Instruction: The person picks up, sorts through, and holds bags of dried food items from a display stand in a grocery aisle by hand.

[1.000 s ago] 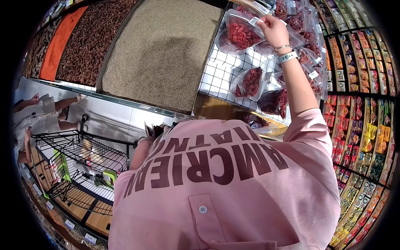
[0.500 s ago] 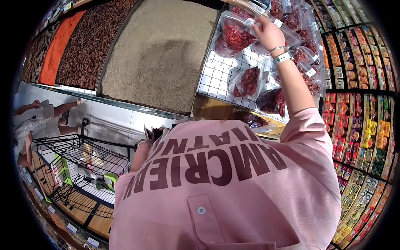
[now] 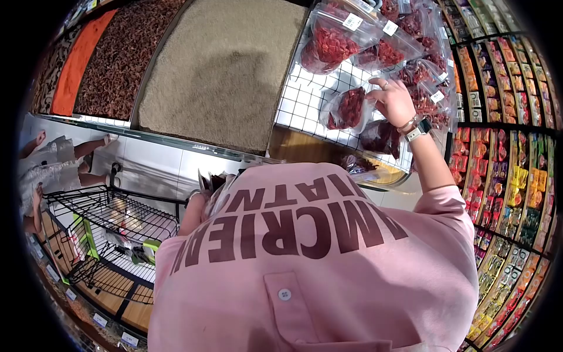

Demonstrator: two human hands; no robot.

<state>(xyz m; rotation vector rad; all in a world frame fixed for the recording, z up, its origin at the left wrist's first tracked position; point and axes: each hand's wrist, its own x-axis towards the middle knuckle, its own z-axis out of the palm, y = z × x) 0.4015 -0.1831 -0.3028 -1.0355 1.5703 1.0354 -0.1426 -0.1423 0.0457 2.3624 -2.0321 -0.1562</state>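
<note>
My right hand (image 3: 394, 104) hovers over the wire mesh rack, thumb and fingers apart and curved. Its fingertips are right beside the top of a clear zip bag of dried red chillies (image 3: 347, 110). A darker bag of chillies (image 3: 380, 139) lies just below the hand, and a larger chilli bag (image 3: 329, 48) with a white label sits further up. My left hand (image 3: 206, 192) is low at the shirt's edge, its fingers mostly hidden. A dark and silvery thing (image 3: 212, 180) sticks out there; I cannot tell what it is.
More chilli bags (image 3: 419, 73) crowd the right of the rack (image 3: 299, 108). Left of it are bins of small pale grains (image 3: 223, 76) and dark brown dried goods (image 3: 126, 64). A black wire shopping cart (image 3: 111, 234) stands at lower left by another person (image 3: 53, 164). Packet shelves (image 3: 504, 164) line the right.
My right hand has let go of the large chilli bag's top and come down towards the smaller bag. My left hand has shifted only slightly.
</note>
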